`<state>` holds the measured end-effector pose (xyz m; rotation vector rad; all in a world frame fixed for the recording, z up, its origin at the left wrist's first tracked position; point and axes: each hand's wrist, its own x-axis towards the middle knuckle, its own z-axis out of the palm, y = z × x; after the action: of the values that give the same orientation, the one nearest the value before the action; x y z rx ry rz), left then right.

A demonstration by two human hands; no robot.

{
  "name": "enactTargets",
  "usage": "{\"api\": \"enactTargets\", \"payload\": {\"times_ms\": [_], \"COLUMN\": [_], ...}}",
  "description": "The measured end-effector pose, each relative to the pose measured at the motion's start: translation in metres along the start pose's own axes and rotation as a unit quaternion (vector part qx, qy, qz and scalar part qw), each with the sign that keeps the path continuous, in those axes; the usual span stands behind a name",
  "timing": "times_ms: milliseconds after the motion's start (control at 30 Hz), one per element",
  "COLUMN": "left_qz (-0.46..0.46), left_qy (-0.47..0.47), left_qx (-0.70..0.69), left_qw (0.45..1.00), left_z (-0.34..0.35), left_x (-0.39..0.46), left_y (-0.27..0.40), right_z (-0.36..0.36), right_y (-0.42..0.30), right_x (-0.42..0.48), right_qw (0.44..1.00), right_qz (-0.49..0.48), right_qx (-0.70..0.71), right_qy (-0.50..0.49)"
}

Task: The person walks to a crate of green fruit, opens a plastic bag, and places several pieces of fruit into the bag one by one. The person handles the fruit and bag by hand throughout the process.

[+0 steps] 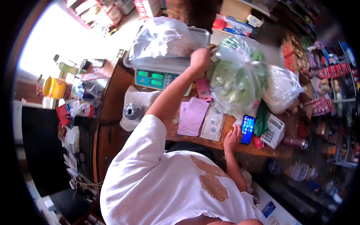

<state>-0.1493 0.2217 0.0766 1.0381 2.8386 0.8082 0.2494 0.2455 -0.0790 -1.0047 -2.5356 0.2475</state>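
My left hand [200,60] is curled at the right end of the metal tray [204,36] on a digital scale [150,78]; whether it grips anything is hidden. A clear plastic bag [160,39] lies on the tray, with a blurred, skin-toned shape behind it. My right hand [233,137] rests at the wooden table's front edge, just left of a lit smartphone [247,129], fingers extended over a white scrap. Beyond it stands a tied clear bag of leafy green vegetables [239,78]. Pink paper slips [194,116] and a printed plastic packet [213,122] lie between my arms.
A white-filled plastic bag [282,88], calculator [272,130], green cloth [261,119] and dark-red can [295,142] are at right. A white cloth [137,102] with a dark round item lies left. A monitor [42,149] stands far left. Stocked shelves line the right.
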Motion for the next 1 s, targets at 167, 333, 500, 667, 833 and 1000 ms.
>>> {"api": "enactTargets", "payload": {"times_ms": [167,333,500,667,833,1000], "left_qz": [0.013,-0.169,-0.191,-0.218,-0.268,-0.129], "left_qy": [0.144,0.043,-0.013,-0.018,-0.028,-0.058], "left_qx": [-0.212,-0.618,-0.675,-0.615,-0.611,-0.549], "left_qw": [0.967,0.766,0.712,0.757,0.744,0.824], "left_z": [-0.011,0.004,0.033,0.0,-0.01,-0.077], "left_x": [-0.054,-0.132,-0.206,-0.247,-0.27,-0.297], "left_y": [0.001,-0.011,-0.019,-0.036,-0.049,-0.048], "right_z": [-0.005,-0.001,-0.004,-0.028,0.039,0.109], "right_y": [-0.008,-0.007,0.001,0.008,0.057,0.102], "right_x": [-0.002,-0.007,-0.022,-0.096,-0.125,-0.142], "right_qw": [0.999,1.0,0.995,0.964,0.601,0.347], "right_qz": [0.02,-0.011,-0.08,0.009,0.52,0.641], "right_qx": [0.003,-0.008,0.05,0.209,0.543,0.673], "right_qy": [-0.033,-0.001,0.033,-0.165,-0.27,-0.127]}}
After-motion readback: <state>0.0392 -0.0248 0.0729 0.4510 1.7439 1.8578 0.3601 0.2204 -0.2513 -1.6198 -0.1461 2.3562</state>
